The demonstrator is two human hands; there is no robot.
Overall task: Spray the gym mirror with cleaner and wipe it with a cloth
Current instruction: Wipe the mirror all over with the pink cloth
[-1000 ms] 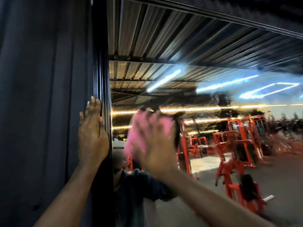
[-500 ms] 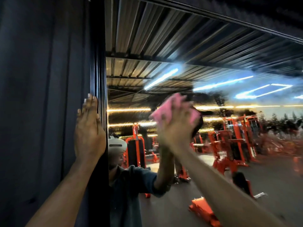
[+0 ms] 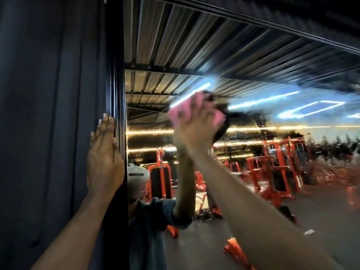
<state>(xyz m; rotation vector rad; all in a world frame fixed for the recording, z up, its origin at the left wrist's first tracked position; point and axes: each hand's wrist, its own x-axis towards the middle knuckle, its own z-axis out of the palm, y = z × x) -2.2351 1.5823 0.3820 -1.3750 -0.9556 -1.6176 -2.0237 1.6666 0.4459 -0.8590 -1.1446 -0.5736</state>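
surface: mirror [image 3: 253, 61] | on it: pink cloth [image 3: 180, 112], smeared wet patch [image 3: 259, 121]

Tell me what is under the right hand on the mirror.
A pink cloth shows beneath the right hand, pressed to the mirror. The glass directly behind the cloth is covered, so its state cannot be seen.
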